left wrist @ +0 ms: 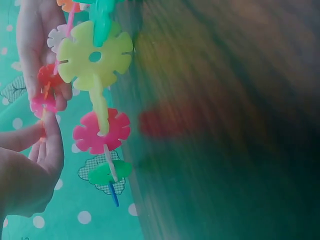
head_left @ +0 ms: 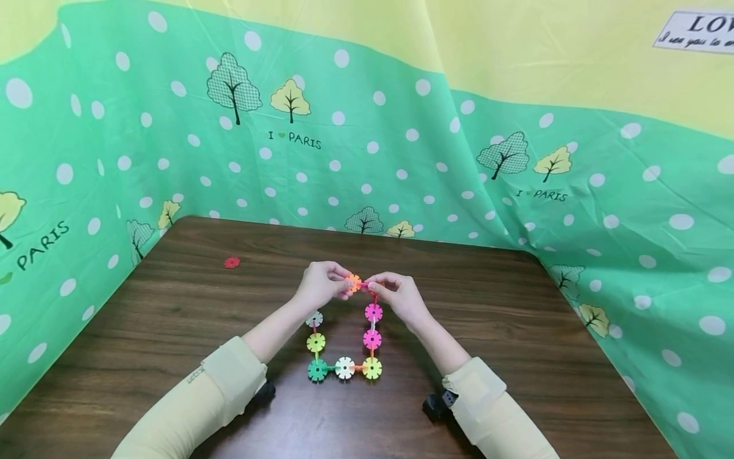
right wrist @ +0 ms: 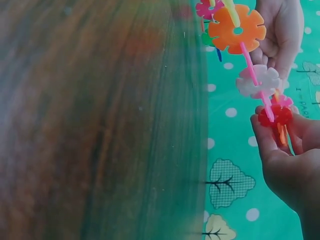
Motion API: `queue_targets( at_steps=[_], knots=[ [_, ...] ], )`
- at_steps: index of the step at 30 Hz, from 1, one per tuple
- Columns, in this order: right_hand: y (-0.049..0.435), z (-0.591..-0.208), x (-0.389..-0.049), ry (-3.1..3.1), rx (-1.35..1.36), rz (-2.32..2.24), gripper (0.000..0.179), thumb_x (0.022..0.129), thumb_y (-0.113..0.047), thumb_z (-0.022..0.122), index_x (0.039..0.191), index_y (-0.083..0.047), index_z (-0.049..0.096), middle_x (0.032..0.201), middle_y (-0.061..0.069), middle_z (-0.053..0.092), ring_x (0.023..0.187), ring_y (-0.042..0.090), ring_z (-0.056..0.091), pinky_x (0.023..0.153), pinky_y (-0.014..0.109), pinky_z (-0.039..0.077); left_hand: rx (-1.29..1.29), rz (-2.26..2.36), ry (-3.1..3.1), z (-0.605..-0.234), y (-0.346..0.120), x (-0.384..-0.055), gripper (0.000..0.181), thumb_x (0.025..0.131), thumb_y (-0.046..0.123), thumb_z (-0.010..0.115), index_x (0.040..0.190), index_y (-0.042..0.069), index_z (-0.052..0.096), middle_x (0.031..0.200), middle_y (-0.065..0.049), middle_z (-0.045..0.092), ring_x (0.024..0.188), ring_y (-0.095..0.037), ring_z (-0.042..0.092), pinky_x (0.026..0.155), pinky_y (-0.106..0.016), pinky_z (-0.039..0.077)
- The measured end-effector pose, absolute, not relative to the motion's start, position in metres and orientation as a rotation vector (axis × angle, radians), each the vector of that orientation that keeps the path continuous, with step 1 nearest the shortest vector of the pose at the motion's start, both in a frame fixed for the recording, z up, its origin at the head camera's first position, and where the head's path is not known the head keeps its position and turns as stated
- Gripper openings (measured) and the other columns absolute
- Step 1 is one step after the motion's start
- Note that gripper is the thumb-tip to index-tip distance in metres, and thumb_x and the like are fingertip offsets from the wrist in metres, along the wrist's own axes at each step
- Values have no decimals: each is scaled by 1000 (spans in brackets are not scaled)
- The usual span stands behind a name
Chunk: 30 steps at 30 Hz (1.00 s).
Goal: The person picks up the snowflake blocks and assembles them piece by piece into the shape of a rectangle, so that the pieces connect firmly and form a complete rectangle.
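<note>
Slotted flower-shaped plastic discs are linked in a chain with square corners over the table. My left hand (head_left: 323, 285) pinches an orange disc (head_left: 355, 283) at the chain's far side. Close to its right, my right hand (head_left: 400, 298) grips a red disc (right wrist: 275, 115), mostly covered by the fingers in the head view. A pink disc (left wrist: 43, 105) links the two hands' pieces. Down the right side run pink discs (head_left: 373, 338) to a yellow corner disc (head_left: 372, 368). A white disc (head_left: 345, 368) and a green disc (head_left: 318, 370) form the near side. On the left, a whitish disc (head_left: 314, 319) lies below my left wrist.
A loose red disc (head_left: 232, 262) lies on the dark wooden table (head_left: 487, 306) at the far left. Green and yellow printed cloth (head_left: 355, 146) hangs behind the table and along both sides. Black devices (head_left: 438, 406) are strapped at both wrists.
</note>
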State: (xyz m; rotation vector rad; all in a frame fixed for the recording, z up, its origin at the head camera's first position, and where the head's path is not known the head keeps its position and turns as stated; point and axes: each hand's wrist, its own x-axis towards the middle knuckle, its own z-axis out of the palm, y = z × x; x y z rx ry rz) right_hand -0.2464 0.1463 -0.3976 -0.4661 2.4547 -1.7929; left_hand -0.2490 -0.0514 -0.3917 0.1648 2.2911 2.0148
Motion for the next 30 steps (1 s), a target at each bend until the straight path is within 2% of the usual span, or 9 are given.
queue_targets(
  at_steps=[5,10,13,19,25,30],
  knots=[
    [142,-382,-236,2500,-521,-1710,19,92,-10,61,105,3,67,101,19,68,93,33,63,80,29,54,212,1960,2263,-394,-56,-251,16,85,3,68,100,-3,64,83,-14,69,70,-24,69,62,-33,58],
    [141,-372,-229,2520,-518,-1669,20,92,-9,60,106,4,67,102,20,68,91,26,64,82,30,54,310,1836,2330,-393,-65,-251,23,86,9,68,107,1,64,91,-12,70,87,-33,68,66,-32,58],
    [142,-370,-229,2522,-534,-1665,20,92,-8,60,105,4,67,102,20,69,89,23,64,81,30,54,372,1750,2407,-389,-72,-251,30,86,13,69,114,3,63,96,-10,70,90,-30,67,71,-35,57],
    [145,-371,-232,2486,-558,-1682,20,91,-7,61,104,6,67,100,22,69,95,38,64,78,29,55,471,1638,2544,-381,-91,-248,34,83,23,73,114,11,65,99,-4,71,96,-19,65,85,-40,52],
    [147,-368,-232,2488,-536,-1656,20,91,-8,62,105,6,67,100,22,69,95,35,65,79,27,55,621,1540,2591,-377,-114,-246,38,83,29,73,117,13,63,106,-6,69,103,-20,63,91,-42,49],
    [149,-368,-233,2468,-529,-1669,21,90,-8,63,105,6,67,101,25,68,96,39,63,77,23,54,659,1441,2659,-372,-137,-246,44,82,34,74,119,15,61,114,-7,66,112,-22,58,97,-47,44]
  ],
)
